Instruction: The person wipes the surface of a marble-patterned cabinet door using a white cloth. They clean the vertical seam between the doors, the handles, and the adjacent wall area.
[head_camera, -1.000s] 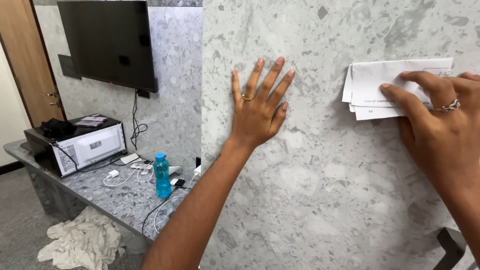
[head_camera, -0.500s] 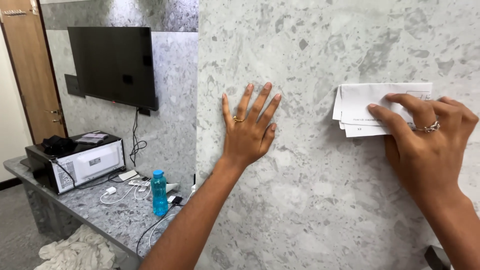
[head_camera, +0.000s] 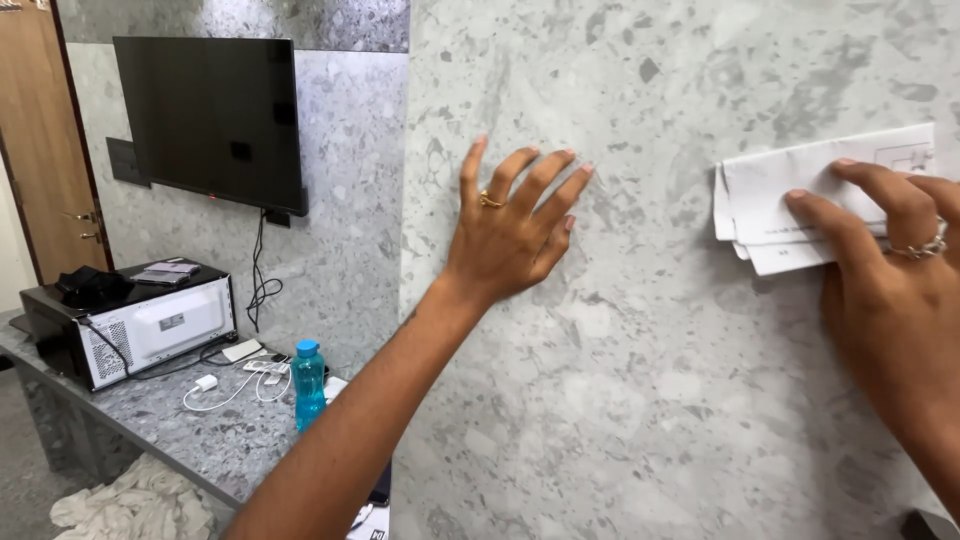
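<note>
Two hands meet the grey wall (head_camera: 620, 380): the left hand (head_camera: 505, 235), spread open and empty, braces flat; the right hand (head_camera: 890, 270) pins folded paper (head_camera: 790, 185) far right with flat fingers. Best to keep even pressure so the sheets don't slip.

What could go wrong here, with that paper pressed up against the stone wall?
The folded white paper is pinned to the grey speckled wall only by the right hand's fingertips; if they ease off, it would likely slide down or drop. Its layers fan apart at the left edge, so one sheet might slip free. The left hand rests on bare wall well apart from the paper, too far to catch it quickly.
</note>
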